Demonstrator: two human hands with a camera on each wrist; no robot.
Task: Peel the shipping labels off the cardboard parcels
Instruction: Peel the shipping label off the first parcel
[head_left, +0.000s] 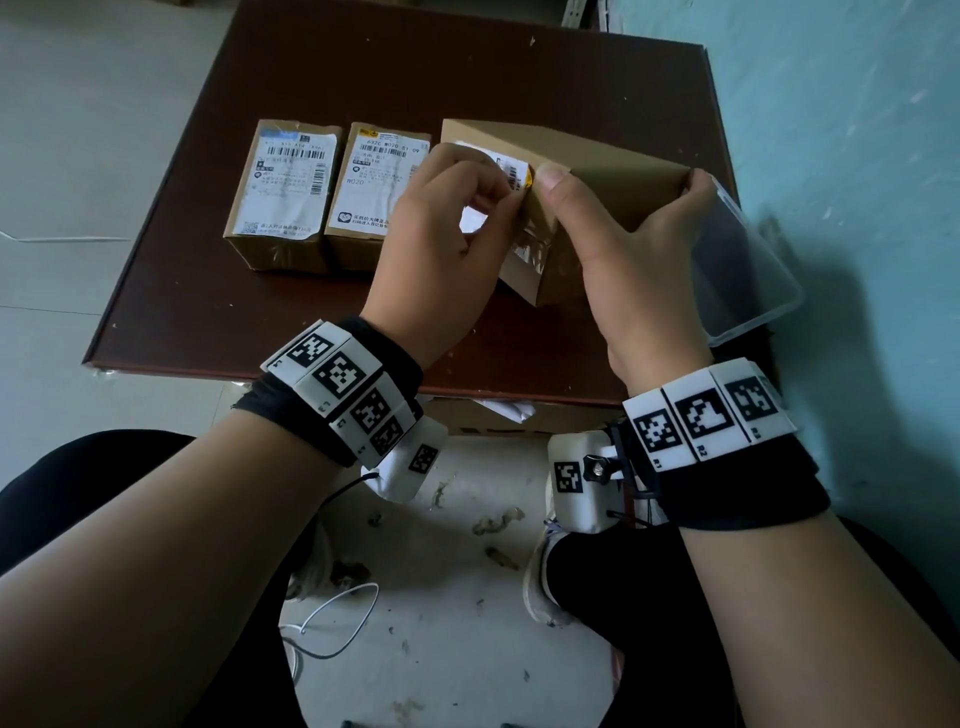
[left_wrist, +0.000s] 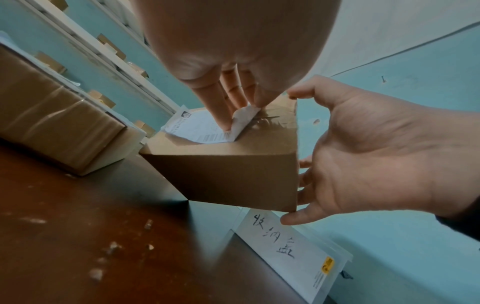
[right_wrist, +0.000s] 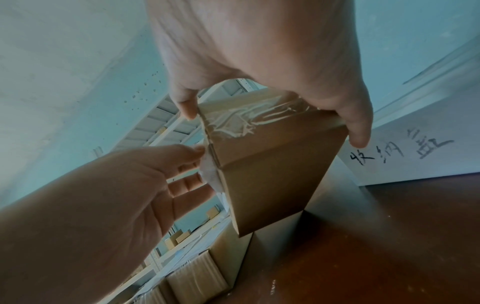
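- The tilted cardboard parcel (head_left: 587, 171) stands propped on one lower corner on the dark brown table (head_left: 363, 67), its other corners lifted clear of the wood.
- The right hand (head_left: 623, 249) clamps this parcel: the thumb presses on the top edge near the label, and the fingers wrap round the far right side. The right wrist view shows the thumb and fingers spanning the taped end of the box, where the clear tape is wrinkled.
- The left hand (head_left: 447, 228) pinches a loosened corner of the white shipping label (left_wrist: 207, 131) between thumb and fingertips (left_wrist: 221, 115); that corner is curled up off the cardboard, while the rest of the label lies stuck to the parcel's face (barcode print is visible on it).
- Two more cardboard parcels lie flat on the table, side by side and touching: the left parcel (head_left: 283, 192) and the middle parcel (head_left: 371, 192), each with its own printed label on top, fully stuck down.
- A clear plastic box (head_left: 743, 260) sits at the table's right edge, just beyond the right hand; a white sticker with handwritten characters (left_wrist: 275, 236) is on its side.
- Below the table, a white cable (head_left: 332, 618) lies on the scuffed floor.
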